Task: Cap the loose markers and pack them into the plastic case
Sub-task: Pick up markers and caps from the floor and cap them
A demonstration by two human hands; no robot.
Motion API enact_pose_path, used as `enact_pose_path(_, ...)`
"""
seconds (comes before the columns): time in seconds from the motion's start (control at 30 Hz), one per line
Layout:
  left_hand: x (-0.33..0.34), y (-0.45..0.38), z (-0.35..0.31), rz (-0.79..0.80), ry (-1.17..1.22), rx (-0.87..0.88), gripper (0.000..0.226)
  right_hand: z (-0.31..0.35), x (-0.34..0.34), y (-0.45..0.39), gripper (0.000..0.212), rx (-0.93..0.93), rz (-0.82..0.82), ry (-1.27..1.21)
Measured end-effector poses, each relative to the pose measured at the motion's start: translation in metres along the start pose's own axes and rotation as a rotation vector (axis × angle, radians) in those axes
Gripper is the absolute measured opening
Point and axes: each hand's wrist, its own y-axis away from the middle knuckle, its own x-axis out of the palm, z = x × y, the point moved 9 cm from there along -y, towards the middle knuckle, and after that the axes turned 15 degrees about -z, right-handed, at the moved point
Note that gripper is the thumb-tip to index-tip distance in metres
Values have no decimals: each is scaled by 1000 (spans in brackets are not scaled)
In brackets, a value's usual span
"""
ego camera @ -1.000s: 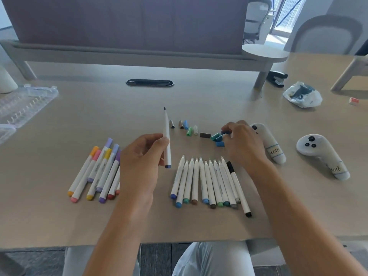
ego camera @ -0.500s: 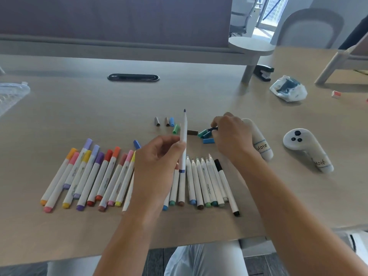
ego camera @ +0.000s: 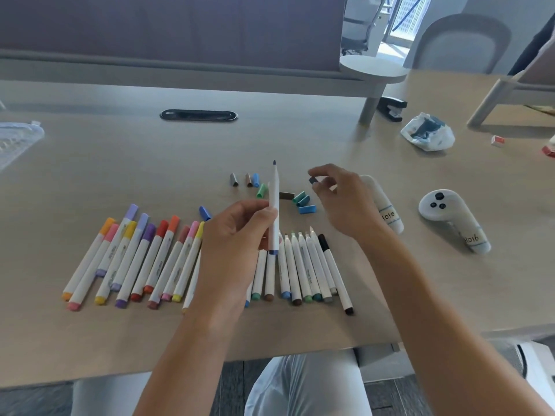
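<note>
My left hand (ego camera: 237, 238) holds an uncapped white marker (ego camera: 274, 205) upright, its dark blue tip pointing up. To its right my right hand (ego camera: 339, 199) pinches a small dark blue cap (ego camera: 312, 180) above the table. Loose caps (ego camera: 303, 202) in grey, brown, blue, green and teal lie scattered behind the hands. A row of capped markers (ego camera: 135, 259) lies at the left. A row of uncapped markers (ego camera: 303, 265) lies under and right of my left hand. Part of the clear plastic case (ego camera: 15, 139) shows at the far left edge.
Two white controllers (ego camera: 453, 220) lie on the table right of my right hand. Farther back sit a crumpled plastic bag (ego camera: 428, 133), a black stapler (ego camera: 392, 108) and a cable slot (ego camera: 198, 115). A divider panel closes the table's far side.
My right hand has lifted off the pile of caps with a dark blue cap pinched in its fingers. The marker in my left hand has shifted right, closer to the right hand.
</note>
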Motion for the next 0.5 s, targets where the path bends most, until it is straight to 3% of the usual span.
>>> enact_pose_path(0.1, -2, 5, -1, 1, 24, -7, 11, 5, -7, 31, 20, 257, 86, -502)
enact_pose_path(0.2, -4, 15, -5, 31, 7, 44, 10, 9, -5, 58, 19, 394, 186, -817)
enact_pose_path(0.5, -15, 57, -10, 123, -88, 120, 18, 23, -42, 84, 19, 382, 98, -1011)
